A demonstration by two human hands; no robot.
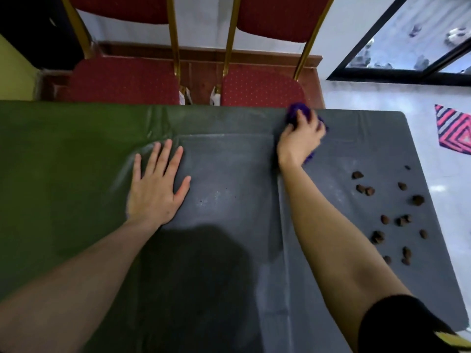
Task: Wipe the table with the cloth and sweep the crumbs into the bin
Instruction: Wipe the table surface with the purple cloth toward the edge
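Wiping stage: R hand (300,138) clenched on cloth (297,114) at table's (229,200) far edge, L hand (158,184) flat, fingers straight. Crumbs (397,220) near table's right edge. Next: sweep toward bin, not in view.

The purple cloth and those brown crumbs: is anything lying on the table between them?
No. In the head view, only bare grey table cover separates the purple cloth, gripped by the right hand, from the brown crumbs.
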